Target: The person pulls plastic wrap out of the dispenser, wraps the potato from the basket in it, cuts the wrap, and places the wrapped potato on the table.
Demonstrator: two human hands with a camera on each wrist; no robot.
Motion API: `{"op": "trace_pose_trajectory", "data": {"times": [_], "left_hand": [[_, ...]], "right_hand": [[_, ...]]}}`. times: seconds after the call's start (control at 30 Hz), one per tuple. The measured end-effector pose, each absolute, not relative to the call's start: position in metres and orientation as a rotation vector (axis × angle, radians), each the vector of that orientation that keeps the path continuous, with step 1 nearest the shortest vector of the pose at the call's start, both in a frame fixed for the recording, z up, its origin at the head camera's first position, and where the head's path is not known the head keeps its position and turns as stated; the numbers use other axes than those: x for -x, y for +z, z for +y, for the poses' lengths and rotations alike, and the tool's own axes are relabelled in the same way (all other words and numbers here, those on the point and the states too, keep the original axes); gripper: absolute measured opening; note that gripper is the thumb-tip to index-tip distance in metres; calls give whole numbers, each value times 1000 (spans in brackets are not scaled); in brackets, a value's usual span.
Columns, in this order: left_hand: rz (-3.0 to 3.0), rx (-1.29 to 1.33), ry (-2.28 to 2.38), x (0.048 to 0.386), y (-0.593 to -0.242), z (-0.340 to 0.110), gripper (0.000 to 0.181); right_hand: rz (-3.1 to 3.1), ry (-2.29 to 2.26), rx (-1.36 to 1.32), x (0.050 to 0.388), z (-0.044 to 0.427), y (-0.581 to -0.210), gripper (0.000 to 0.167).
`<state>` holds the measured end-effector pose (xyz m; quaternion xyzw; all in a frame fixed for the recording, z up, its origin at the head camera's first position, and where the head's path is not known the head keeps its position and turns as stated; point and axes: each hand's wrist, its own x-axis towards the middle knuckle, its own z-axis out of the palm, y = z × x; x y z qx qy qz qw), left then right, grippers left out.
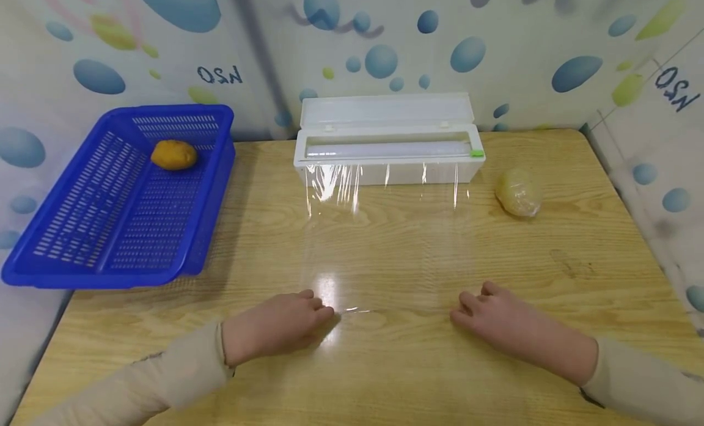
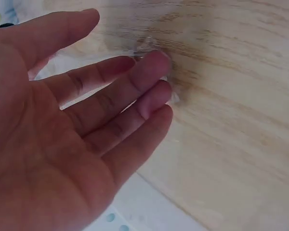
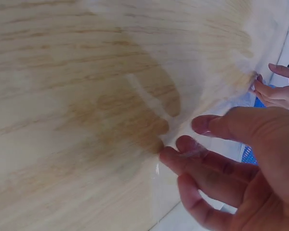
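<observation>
A sheet of clear cling film [image 1: 385,249] runs from the roll [image 1: 385,150] in a white dispenser box [image 1: 390,174] across the table towards both hands. My left hand [image 1: 283,328] is at the sheet's near left corner. In the left wrist view its thumb stands apart and its fingers are nearly straight, with crinkled film [image 2: 147,45] at the fingertips. At the near right corner is my right hand [image 1: 495,322]. The right wrist view shows its fingers [image 3: 209,175] loosely bent, touching the film's edge, thumb apart from them.
A blue plastic basket [image 1: 192,230] stands at the left, holding a yellow-brown potato [image 1: 173,154]. Right of the box sits a pale round item [image 1: 519,192] wrapped in film. The box's lid [image 1: 387,111] is raised, and a green slider [image 1: 476,153] sits at its right end.
</observation>
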<state>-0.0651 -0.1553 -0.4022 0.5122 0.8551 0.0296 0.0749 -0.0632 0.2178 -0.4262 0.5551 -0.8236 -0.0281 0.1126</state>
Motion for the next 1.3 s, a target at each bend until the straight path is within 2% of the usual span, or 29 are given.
{"op": "trace_pose_trajectory", "data": {"times": [0.23,0.3,0.47,0.53,0.7,0.87,1.07,1.1,1.23,1.3], "left_hand": [[2651,-1530,-147,54,-401,-154,22],[2670,-1520,-166,52,-402,-155,21],[2708,-1517,-211,49,-403,-156,21],[2721,-1526,-237,48,-403,-156,20],[2728,-1515,-266,47,-404,-156,14],[2685,-1451,-237,48,-404,-157,13],[2595,-1291,-113,54,-404,-163,15],[2580,-1260,-68,57,-404,-165,15],[2535,-1160,118,75,-386,-173,17],[2527,-1128,206,89,-368,-179,16]], "right_hand": [[-2334,-31,-1648,58,222,-431,15],[-2313,-33,-1643,56,222,-431,24],[-2292,-74,-1628,53,222,-430,62],[-2296,-68,-1620,53,223,-430,62],[-2308,-50,-1576,52,221,-433,48],[-2305,-40,-1517,52,220,-438,54],[-2323,13,-1493,54,220,-438,42],[-2338,12,-1500,55,220,-437,36],[-2430,-7,-1542,58,220,-431,14],[-2471,-27,-1550,60,220,-429,18]]}}
